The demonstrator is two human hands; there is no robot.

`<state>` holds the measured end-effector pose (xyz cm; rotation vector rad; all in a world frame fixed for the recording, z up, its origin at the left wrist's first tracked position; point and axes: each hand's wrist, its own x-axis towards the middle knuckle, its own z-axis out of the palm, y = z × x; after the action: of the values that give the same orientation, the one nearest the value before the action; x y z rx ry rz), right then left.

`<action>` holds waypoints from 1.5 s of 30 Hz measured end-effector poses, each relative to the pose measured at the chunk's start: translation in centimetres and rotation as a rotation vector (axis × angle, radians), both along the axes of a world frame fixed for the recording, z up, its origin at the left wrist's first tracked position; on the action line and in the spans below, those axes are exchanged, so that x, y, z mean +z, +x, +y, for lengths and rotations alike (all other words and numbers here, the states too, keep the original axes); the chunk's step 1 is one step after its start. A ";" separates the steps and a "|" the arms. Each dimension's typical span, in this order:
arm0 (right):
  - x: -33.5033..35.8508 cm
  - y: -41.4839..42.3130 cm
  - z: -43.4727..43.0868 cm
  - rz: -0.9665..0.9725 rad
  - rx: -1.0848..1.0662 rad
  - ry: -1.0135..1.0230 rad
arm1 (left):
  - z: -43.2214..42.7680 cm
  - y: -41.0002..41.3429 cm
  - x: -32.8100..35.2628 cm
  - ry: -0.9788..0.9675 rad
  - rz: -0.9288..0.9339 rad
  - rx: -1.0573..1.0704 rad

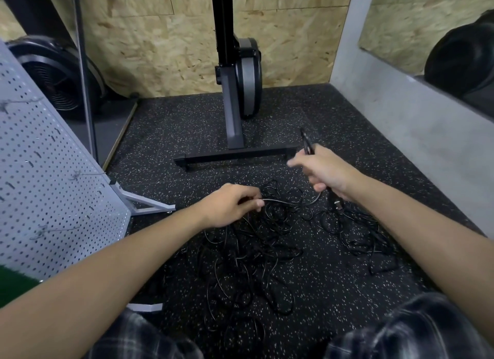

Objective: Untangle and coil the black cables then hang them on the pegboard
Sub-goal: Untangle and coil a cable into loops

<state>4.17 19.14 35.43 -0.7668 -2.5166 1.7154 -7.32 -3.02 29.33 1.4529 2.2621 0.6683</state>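
Observation:
A tangle of thin black cables (256, 254) lies spread on the speckled black floor between my knees. My left hand (231, 206) pinches one strand near the top of the pile. That strand runs right, slightly raised, to my right hand (327, 171). My right hand grips a short folded bundle of the same cable. A loop (307, 143) sticks up above the fist and a plug end (339, 206) hangs below it. The grey pegboard (45, 176) leans at the left, with several wire hooks on it.
A black and grey exercise machine stands ahead, its floor bar (235, 156) just beyond my hands. A grey concrete wall (417, 134) closes the right side. The pegboard's white foot (149, 204) reaches toward the pile. A fan (56, 77) sits at the back left.

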 end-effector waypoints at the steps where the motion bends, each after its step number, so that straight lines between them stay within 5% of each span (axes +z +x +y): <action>1: 0.1 0.2 -0.3 -0.044 0.068 0.080 | 0.1 0.2 0.3 0.050 0.052 -0.024; 8: -0.2 1.3 -3.2 -0.175 0.508 0.124 | 1.4 1.1 1.9 0.373 0.324 -0.090; 14: -1.8 0.0 -3.2 -0.268 0.517 0.346 | 1.7 1.9 3.2 0.448 0.265 0.256; 20: -2.0 0.7 -3.4 -0.292 0.529 0.194 | 1.4 1.5 3.2 0.464 0.292 0.154; 27: 0.6 0.8 -2.1 -0.214 0.636 -0.283 | 0.4 0.1 2.5 0.357 -0.246 0.206; 30: 1.0 0.9 -0.9 -0.211 0.608 -0.388 | 0.0 -0.4 2.1 0.203 -0.456 0.091; 35: 1.4 1.0 1.0 -0.075 0.385 -0.592 | -1.5 -1.2 -0.7 -0.067 -0.478 0.092; 45: -1.1 0.5 -1.3 0.044 0.173 -0.194 | 1.2 0.7 1.0 0.223 -0.173 0.286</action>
<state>4.65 17.84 34.28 -0.5243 -2.4796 2.0296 -6.63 -1.86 30.29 1.1175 2.3369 1.1197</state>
